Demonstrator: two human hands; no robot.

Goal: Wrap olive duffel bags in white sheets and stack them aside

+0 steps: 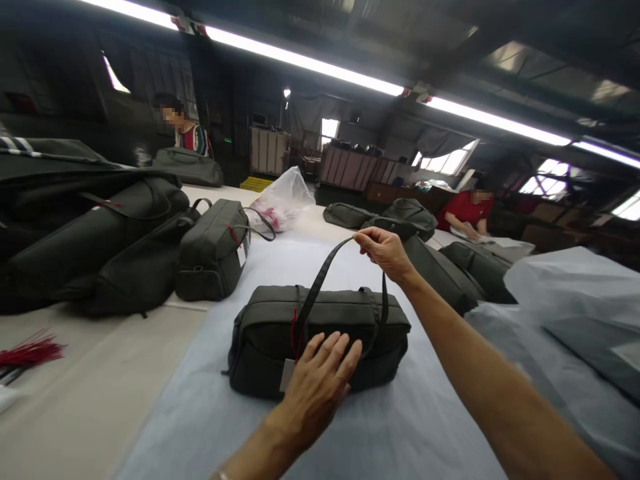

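We see bag: matt, smooth cloth | strap: matt cloth | tag: smooth paper | wrap: thin, crinkled plastic, faintly glossy | tabletop: smooth, matt

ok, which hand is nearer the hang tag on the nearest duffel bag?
Left. The left hand is just beside the hang tag, at the front of the duffel bag; the right hand is well above the hang tag, pinching the raised handle.
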